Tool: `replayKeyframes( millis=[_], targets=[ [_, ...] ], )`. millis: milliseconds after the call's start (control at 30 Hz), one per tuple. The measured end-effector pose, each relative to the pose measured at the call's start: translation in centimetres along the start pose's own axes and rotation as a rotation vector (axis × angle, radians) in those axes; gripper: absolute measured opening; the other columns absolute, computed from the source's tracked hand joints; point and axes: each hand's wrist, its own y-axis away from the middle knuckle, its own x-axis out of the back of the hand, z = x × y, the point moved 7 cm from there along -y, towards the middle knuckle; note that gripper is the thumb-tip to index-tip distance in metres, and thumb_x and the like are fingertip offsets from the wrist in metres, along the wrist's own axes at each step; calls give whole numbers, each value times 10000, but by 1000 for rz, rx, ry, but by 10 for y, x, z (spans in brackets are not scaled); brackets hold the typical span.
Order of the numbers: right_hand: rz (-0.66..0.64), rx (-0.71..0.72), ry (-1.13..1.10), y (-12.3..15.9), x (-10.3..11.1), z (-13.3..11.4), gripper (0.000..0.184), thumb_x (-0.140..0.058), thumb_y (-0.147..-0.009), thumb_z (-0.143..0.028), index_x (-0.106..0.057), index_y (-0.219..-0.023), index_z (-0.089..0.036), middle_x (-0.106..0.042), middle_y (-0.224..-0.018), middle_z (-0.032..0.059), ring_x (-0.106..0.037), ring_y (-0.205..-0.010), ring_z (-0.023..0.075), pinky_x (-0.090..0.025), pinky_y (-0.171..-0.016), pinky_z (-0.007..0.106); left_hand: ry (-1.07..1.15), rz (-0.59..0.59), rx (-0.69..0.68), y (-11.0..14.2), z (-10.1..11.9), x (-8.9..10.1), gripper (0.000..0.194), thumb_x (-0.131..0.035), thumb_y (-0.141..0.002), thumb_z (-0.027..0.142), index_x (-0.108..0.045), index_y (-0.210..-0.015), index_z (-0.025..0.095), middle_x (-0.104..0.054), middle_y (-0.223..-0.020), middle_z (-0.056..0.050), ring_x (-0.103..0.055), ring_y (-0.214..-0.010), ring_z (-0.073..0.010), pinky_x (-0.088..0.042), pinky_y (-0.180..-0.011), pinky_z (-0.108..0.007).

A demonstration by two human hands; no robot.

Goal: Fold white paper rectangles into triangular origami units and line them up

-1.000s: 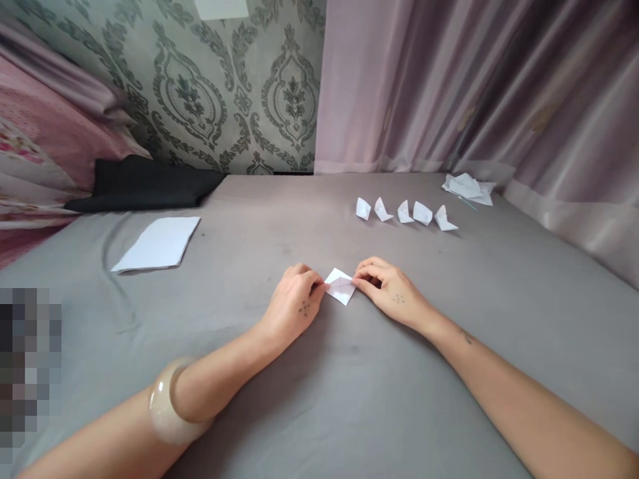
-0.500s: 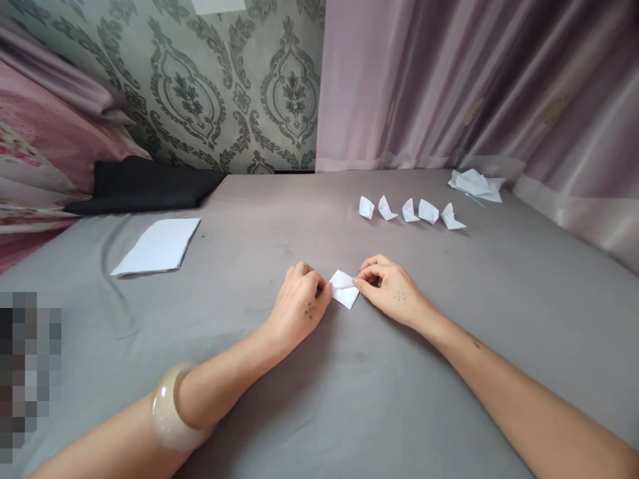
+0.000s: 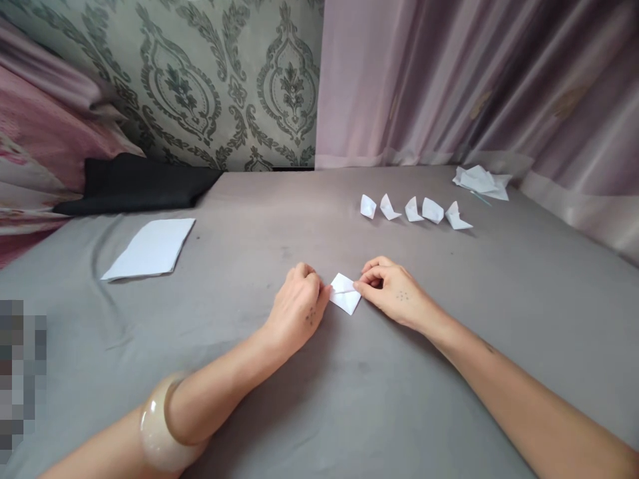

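Between my two hands is a small folded piece of white paper (image 3: pixel 345 303), diamond-shaped with a crease across its middle. My left hand (image 3: pixel 298 303) pinches its left corner between thumb and fingers. On the opposite corner, my right hand (image 3: pixel 389 289) has thumb and fingertips closed on the paper. Its lower point faces me, just above the grey cloth (image 3: pixel 319 399). Fingertips of the left hand are partly hidden behind its knuckles.
Several small folded white paper shapes (image 3: pixel 432 210) stand in a row at the back right. Beyond them lie loose white papers (image 3: pixel 480 179) beside a thin pale stick (image 3: pixel 480 197). A white paper stack (image 3: pixel 152 248) lies at left, near a black cloth (image 3: pixel 144 183).
The view has shifted slightly. Both hands keep their pinch on the folded paper, which shows little change.
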Motion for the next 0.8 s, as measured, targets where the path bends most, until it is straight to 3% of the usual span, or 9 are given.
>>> replayKeyframes(
  millis=[133,233,333,433,533,633,733,800],
  targets=[
    [-8,-11,17,-3,1,6,217,-618,-745,-376,-608,-630,-192,-569,-1031,28,-538,-645,96,-442,-620,280,-62,3,-70,-1,7,0,145,-358,-938,218,-488,-921,157,-487,-952,-93,-459,-856,-209,-448,-732,-351],
    [-32,3,13,-7,3,10,219,-627,-745,-403,-599,-675,-198,-569,-969,31,-537,-659,107,-440,-599,266,-79,-34,-216,-2,17,-2,272,-328,-903,86,-487,-1095,192,-480,-1056,-86,-433,-888,-199,-442,-751,-325],
    [-62,8,-17,-9,7,13,176,-636,-735,-372,-613,-725,-199,-568,-889,24,-524,-635,106,-426,-559,248,-117,-91,-331,-1,23,-5,403,-309,-861,11,-532,-1112,233,-507,-1065,-63,-415,-856,-190,-434,-762,-316],
    [-77,-21,-86,-9,11,14,167,-648,-723,-343,-637,-802,-197,-582,-818,11,-518,-607,105,-414,-533,237,-117,-95,-358,-2,21,-4,404,-321,-862,20,-575,-1109,215,-532,-1049,-67,-413,-843,-191,-434,-771,-316],
    [-8,-41,-206,-1,16,12,185,-594,-780,-312,-643,-923,-204,-639,-819,11,-576,-666,125,-454,-596,251,-104,-88,-356,-2,21,-3,394,-329,-885,52,-602,-1123,209,-536,-1056,-76,-424,-864,-197,-439,-771,-312],
    [115,142,-162,14,18,-7,161,-512,-846,-232,-653,-924,-221,-677,-910,13,-622,-796,143,-483,-749,288,-94,-81,-343,-3,21,-2,402,-334,-897,71,-629,-1133,210,-546,-1044,-85,-423,-870,-204,-440,-782,-318],
    [95,436,25,34,3,-34,266,-423,-885,-125,-653,-967,-229,-663,-1016,23,-603,-919,156,-471,-840,306,-68,-47,-324,-4,20,-1,389,-353,-909,101,-666,-1110,216,-557,-1010,-94,-418,-856,-207,-438,-798,-329],
    [67,506,173,44,-7,-42,296,-397,-897,-98,-642,-1009,-221,-652,-1056,40,-579,-968,177,-471,-855,325,-25,-12,-301,-5,17,-1,372,-376,-915,132,-687,-1090,237,-564,-986,-90,-423,-844,-204,-435,-809,-339]
  ],
)
